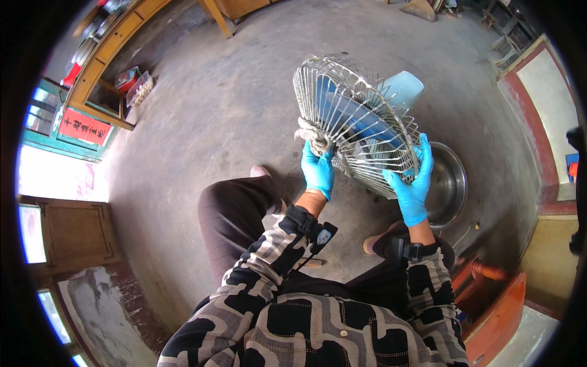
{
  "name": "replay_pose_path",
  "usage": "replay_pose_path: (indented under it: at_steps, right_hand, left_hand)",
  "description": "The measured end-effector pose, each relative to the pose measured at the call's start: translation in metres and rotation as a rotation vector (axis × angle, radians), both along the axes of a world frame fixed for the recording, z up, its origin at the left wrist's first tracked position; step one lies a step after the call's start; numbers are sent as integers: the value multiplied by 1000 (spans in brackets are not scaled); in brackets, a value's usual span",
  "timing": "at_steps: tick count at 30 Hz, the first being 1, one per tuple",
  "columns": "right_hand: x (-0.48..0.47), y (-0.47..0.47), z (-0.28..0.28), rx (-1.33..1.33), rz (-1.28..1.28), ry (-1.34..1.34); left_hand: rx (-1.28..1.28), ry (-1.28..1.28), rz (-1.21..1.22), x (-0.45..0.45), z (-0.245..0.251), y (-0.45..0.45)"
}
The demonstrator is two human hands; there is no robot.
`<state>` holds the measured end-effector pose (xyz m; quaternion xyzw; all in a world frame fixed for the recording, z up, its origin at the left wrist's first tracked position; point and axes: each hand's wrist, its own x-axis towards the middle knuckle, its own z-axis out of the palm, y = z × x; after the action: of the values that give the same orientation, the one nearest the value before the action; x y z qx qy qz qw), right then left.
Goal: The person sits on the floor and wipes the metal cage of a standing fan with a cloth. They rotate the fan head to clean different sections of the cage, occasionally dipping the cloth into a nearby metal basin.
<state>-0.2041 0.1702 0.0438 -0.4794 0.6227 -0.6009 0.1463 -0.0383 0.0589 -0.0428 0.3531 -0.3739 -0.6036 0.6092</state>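
Before me is an electric fan with a round metal wire guard [353, 156], tilted to one side. Blue fan blades [357, 117] show through the wires. My left hand [317, 172], in a light blue glove, grips a bunched, dirty pale cloth [316, 136] against the middle of the guard. On the right rim, the gloved fingers of my right hand [412, 188] hold the wires, some of them hidden behind the guard. A pale blue plastic part [403, 89] sticks out behind the fan.
A metal basin [447, 183] stands on the concrete floor to the right. An orange wooden chair [495, 316] is close at my lower right. A wooden table [105, 59] lines the far left, with a bag [141, 88] on the floor beside it. A broom [419, 10] lies at the back.
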Motion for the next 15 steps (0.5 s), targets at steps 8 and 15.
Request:
replay_pose_path:
  at_steps: [8, 15]
  right_hand:
    - [2, 0, -2, 20, -6, -7]
    - [1, 0, -3, 30, -5, -2]
  left_hand:
    - [304, 122, -130, -3, -13, 14]
    - [358, 110, -12, 2, 13, -19]
